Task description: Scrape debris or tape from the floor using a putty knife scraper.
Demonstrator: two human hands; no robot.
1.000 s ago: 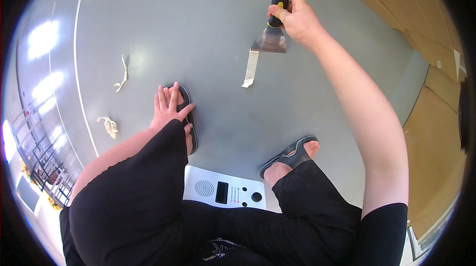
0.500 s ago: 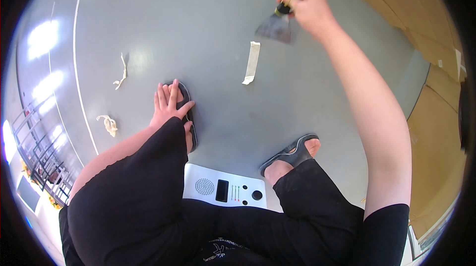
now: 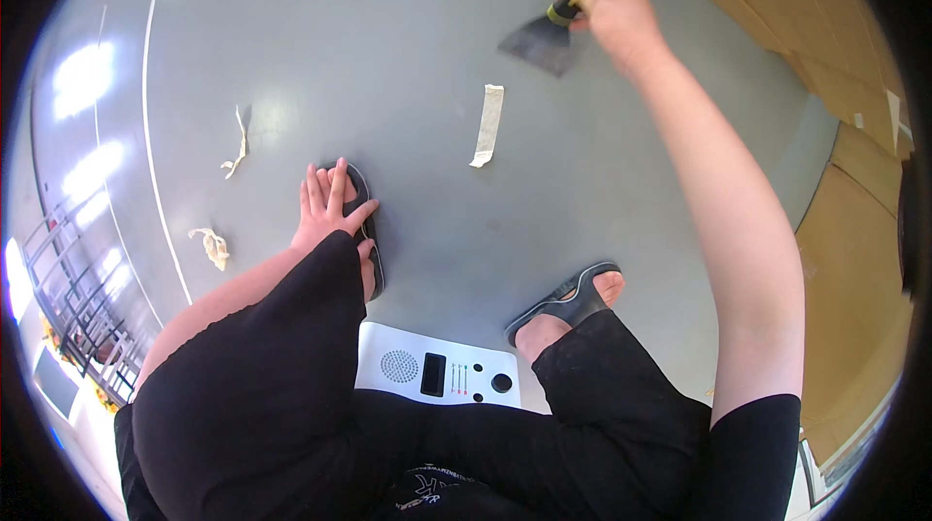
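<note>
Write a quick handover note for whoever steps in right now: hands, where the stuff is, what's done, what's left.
Right hand grips the scraper, raised off the grey floor.
Left hand rests flat on the left sandal.
Done: one tape strip is curling up at its near end; two crumpled tape scraps lie to the left.
Left: the tape strip is not yet picked up, nor the scraps.

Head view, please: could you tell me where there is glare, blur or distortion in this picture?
Head view: bright window glare on the grey floor at left; the scraper blade in the right hand is motion-blurred; the white floor line bows with fisheye distortion; the strip of tape is sharp.
</note>
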